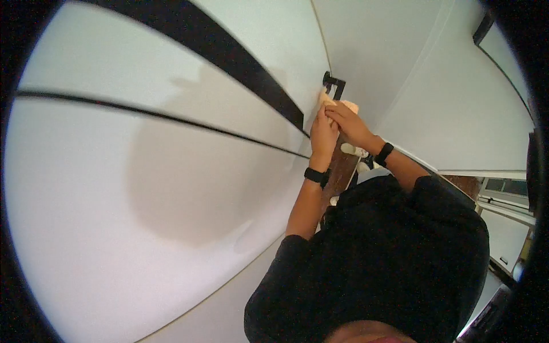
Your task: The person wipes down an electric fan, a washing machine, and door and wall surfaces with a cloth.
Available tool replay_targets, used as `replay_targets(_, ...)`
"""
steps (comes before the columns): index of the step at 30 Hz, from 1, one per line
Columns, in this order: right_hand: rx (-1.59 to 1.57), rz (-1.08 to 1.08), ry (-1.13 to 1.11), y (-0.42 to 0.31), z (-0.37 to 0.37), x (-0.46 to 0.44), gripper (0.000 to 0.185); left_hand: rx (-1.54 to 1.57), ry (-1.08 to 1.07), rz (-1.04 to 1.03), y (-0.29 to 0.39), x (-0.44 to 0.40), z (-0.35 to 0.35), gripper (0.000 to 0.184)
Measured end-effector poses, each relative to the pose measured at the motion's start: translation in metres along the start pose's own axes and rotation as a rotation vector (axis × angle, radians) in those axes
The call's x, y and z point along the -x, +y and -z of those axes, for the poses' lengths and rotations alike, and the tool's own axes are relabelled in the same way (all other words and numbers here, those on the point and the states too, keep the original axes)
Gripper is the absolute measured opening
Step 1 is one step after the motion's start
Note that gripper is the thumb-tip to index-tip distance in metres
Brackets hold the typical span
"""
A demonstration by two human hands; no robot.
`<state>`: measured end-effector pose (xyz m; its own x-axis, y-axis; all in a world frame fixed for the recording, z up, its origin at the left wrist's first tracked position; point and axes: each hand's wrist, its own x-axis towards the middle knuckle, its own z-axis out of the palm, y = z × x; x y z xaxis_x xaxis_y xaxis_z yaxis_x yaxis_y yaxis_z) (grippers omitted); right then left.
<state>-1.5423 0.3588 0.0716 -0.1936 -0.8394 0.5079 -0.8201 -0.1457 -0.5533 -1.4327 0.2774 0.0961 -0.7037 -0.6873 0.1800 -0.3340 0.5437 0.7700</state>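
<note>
We have a pale peach, soft-looking cloth [351,106] bunched at our hands, just beside the black, angular metal handle [341,87] on the smooth white door [189,171]. The fingers of our left hand [324,136] are closed on the cloth; those of our right hand [350,123] bend over the left, and we cannot tell whether they grip it too. To handle the cloth well here, we should gather its loose end, press evenly with padded fingers, and spare our knuckles the handle's hard corner.
</note>
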Motion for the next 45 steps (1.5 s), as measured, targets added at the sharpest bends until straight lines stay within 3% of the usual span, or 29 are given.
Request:
replay_targets(2,-0.043,-0.017,-0.033,0.025,0.012,-0.008,0.049,-0.036,-0.102,0.088,0.007,-0.025,-0.013,0.055)
replay_targets(3,-0.031,-0.023,-0.029,0.037,0.019,-0.013,0.05,-0.135,-0.015,0.008,0.008,-0.035,-0.024,0.051)
replay_targets(6,-0.007,-0.002,-0.045,0.055,0.037,-0.023,0.053,-0.03,0.021,-0.137,0.009,-0.061,-0.041,0.046)
replay_targets(10,-0.01,0.055,-0.09,0.069,0.064,-0.044,0.055,0.039,0.079,0.022,0.033,-0.072,-0.045,0.039)
replay_targets(17,-0.068,0.08,-0.076,0.041,0.071,-0.042,0.051,-0.001,0.099,0.059,0.04,-0.051,-0.033,0.044)
replay_targets(19,-0.266,-0.046,-0.117,0.038,0.067,-0.04,0.05,0.006,0.088,0.104,0.043,-0.047,-0.03,0.043)
replay_targets(21,-0.053,0.107,-0.134,0.038,0.064,-0.036,0.048,0.038,0.088,0.179,0.036,-0.039,-0.03,0.04)
replay_targets(25,-0.147,0.115,-0.255,0.032,0.051,-0.025,0.047,0.05,0.128,0.22,0.024,-0.014,-0.024,0.036)
replay_targets(28,-0.125,0.174,-0.2,0.037,0.044,-0.021,0.049,0.007,0.113,0.225,0.026,-0.016,-0.023,0.032)
replay_targets(33,-0.313,-0.011,-0.344,0.062,0.056,-0.031,0.048,-0.07,0.149,0.094,0.021,-0.049,-0.046,0.025)
replay_targets(37,-0.065,0.221,-0.228,0.078,0.075,-0.038,0.05,-0.389,0.069,0.094,0.02,-0.075,-0.055,0.027)
replay_targets(45,-0.085,-0.016,-0.181,0.03,0.059,-0.019,0.052,-0.309,0.022,0.108,0.023,-0.056,-0.04,0.022)
